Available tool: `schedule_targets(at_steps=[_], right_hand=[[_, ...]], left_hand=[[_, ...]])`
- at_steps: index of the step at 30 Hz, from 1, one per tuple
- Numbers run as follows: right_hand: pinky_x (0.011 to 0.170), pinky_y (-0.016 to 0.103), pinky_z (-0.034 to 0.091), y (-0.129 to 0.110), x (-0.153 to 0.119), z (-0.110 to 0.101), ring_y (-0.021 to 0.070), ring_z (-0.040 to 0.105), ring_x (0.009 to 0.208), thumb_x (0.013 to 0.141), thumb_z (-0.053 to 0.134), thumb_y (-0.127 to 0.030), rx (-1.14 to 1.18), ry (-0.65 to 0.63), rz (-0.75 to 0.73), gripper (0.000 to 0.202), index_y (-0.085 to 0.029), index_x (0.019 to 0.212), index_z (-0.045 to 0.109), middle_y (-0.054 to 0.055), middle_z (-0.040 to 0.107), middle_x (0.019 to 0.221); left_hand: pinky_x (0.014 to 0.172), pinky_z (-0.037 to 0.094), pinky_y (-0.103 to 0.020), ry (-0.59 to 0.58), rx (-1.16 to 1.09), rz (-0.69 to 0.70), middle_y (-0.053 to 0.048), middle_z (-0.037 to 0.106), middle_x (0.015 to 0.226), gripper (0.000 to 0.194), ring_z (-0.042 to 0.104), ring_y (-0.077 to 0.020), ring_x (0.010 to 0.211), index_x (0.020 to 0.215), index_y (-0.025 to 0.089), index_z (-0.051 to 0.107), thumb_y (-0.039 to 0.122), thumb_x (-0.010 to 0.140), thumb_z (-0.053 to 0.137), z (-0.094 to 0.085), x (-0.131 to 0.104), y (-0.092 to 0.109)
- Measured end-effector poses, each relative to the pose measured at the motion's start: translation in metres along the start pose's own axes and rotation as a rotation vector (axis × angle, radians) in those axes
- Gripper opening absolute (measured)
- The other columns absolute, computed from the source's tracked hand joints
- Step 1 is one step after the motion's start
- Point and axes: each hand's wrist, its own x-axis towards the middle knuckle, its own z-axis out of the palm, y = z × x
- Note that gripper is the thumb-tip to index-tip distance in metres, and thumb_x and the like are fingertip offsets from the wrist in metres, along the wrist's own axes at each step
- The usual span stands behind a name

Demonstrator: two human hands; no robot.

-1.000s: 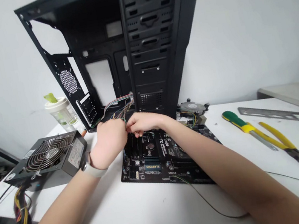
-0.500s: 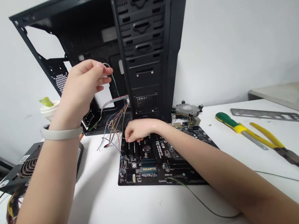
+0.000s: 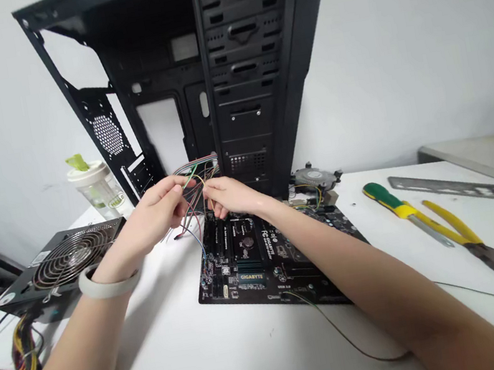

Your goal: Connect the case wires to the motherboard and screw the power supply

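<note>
My left hand (image 3: 157, 216), wearing a pale wristband, pinches a thin green wire (image 3: 191, 174) at its fingertips. Close beside it, my right hand (image 3: 234, 195) has its fingers closed on a thin yellowish wire (image 3: 201, 182) that arches between the two hands. Both hands are just in front of the open black computer case (image 3: 245, 134). Other coloured wires (image 3: 193, 210) come out of the case and hang under my hands. Below my right hand lies a black Gigabyte motherboard (image 3: 262, 277) on the white table, with my right forearm across part of it.
A power supply (image 3: 74, 255) with bundled cables stands at left, a lidded clear cup (image 3: 98, 188) behind it. A round fan (image 3: 312, 179) sits behind the motherboard. At right lie a screwdriver (image 3: 386, 199), yellow-handled pliers (image 3: 479, 241) and a metal plate (image 3: 453, 187). One loose wire (image 3: 341, 333) trails along the front.
My left hand has come down from inside the case with the green wire. My right hand has lifted off the motherboard, and the hands are now close together. The view has shifted slightly.
</note>
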Motion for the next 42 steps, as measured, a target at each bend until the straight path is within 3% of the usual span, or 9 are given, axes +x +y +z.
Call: schedule_targets(at_steps=[4, 8, 13, 16, 21, 26, 32, 39, 42], right_hand=[[0.052, 0.022, 0.054, 0.005, 0.002, 0.003, 0.0095, 0.063, 0.053, 0.102, 0.03, -0.028, 0.147, -0.054, 0.09, 0.023, -0.02, 0.083, 0.039, -0.003, 0.056, 0.07], [0.047, 0.023, 0.051, 0.011, 0.004, 0.003, 0.0105, 0.061, 0.05, 0.102, 0.029, -0.033, 0.213, -0.068, 0.124, 0.026, -0.021, 0.083, 0.042, -0.003, 0.055, 0.067], [0.045, 0.015, 0.043, 0.013, 0.005, 0.002, 0.0041, 0.052, 0.048, 0.093, 0.052, -0.012, 0.222, -0.065, 0.058, 0.015, -0.016, 0.08, 0.056, -0.003, 0.059, 0.065], [0.04, 0.016, 0.036, 0.009, 0.005, 0.0, 0.0033, 0.047, 0.044, 0.09, 0.052, -0.005, 0.195, -0.037, 0.052, 0.021, -0.011, 0.074, 0.062, -0.001, 0.062, 0.063], [0.042, 0.016, 0.037, -0.003, -0.001, -0.005, 0.0051, 0.05, 0.047, 0.099, 0.042, -0.017, 0.485, -0.112, -0.032, 0.031, -0.011, 0.077, 0.063, 0.002, 0.065, 0.065], [0.045, 0.017, 0.039, -0.01, -0.008, -0.001, 0.0053, 0.047, 0.045, 0.103, 0.031, -0.027, 0.77, -0.275, -0.067, 0.045, -0.013, 0.068, 0.056, 0.0, 0.055, 0.059], [0.046, 0.019, 0.039, -0.009, -0.006, 0.0, 0.0056, 0.049, 0.044, 0.102, 0.026, -0.022, 0.892, -0.284, -0.049, 0.048, -0.014, 0.063, 0.052, -0.001, 0.055, 0.063], [0.045, 0.018, 0.04, -0.001, -0.003, 0.003, 0.006, 0.051, 0.046, 0.076, 0.063, -0.011, 0.736, -0.233, -0.174, 0.008, -0.013, 0.071, 0.057, -0.002, 0.059, 0.062], [0.041, 0.017, 0.037, 0.002, -0.002, 0.003, 0.0052, 0.049, 0.045, 0.064, 0.073, -0.013, 0.547, -0.224, -0.205, 0.014, -0.012, 0.072, 0.062, -0.001, 0.062, 0.062]], left_hand=[[0.045, 0.03, -0.019, -0.017, -0.058, -0.015, 0.003, 0.044, 0.057, 0.018, 0.037, -0.0078, 0.048, 0.073, 0.016, 0.054, 0.018, 0.088, 0.044, 0.005, -0.008, -0.01], [0.05, 0.034, -0.02, 0.02, -0.162, 0.045, 0.002, 0.046, 0.062, 0.017, 0.041, -0.0088, 0.054, 0.079, 0.015, 0.055, 0.02, 0.09, 0.043, 0.01, -0.015, -0.015], [0.05, 0.035, -0.02, 0.092, -0.279, 0.076, 0.003, 0.049, 0.063, 0.012, 0.041, -0.0088, 0.052, 0.083, 0.016, 0.054, 0.021, 0.089, 0.045, 0.013, -0.012, -0.022], [0.047, 0.031, -0.02, 0.14, -0.277, 0.074, 0.005, 0.044, 0.057, 0.01, 0.037, -0.0089, 0.049, 0.079, 0.017, 0.052, 0.023, 0.086, 0.049, 0.013, -0.01, -0.025], [0.05, 0.03, -0.021, 0.165, -0.014, 0.074, 0.006, 0.045, 0.059, 0.016, 0.038, -0.0082, 0.052, 0.071, 0.018, 0.048, 0.023, 0.078, 0.062, 0.014, -0.009, -0.029], [0.052, 0.028, -0.023, 0.155, 0.259, 0.014, 0.006, 0.047, 0.06, 0.004, 0.038, -0.0087, 0.053, 0.079, 0.014, 0.058, 0.016, 0.077, 0.06, 0.016, -0.01, -0.027], [0.05, 0.023, -0.025, 0.088, 0.41, 0.057, 0.008, 0.034, 0.051, 0.017, 0.031, -0.0079, 0.049, 0.064, 0.015, 0.056, 0.017, 0.08, 0.06, 0.017, -0.013, -0.024], [0.049, 0.022, -0.025, 0.097, 0.424, 0.079, 0.008, 0.037, 0.05, 0.029, 0.032, -0.0078, 0.049, 0.055, 0.016, 0.045, 0.02, 0.081, 0.06, 0.017, -0.011, -0.027], [0.05, 0.023, -0.025, 0.114, 0.418, 0.076, 0.007, 0.038, 0.05, 0.03, 0.033, -0.008, 0.05, 0.055, 0.016, 0.046, 0.022, 0.08, 0.061, 0.016, -0.011, -0.025]])
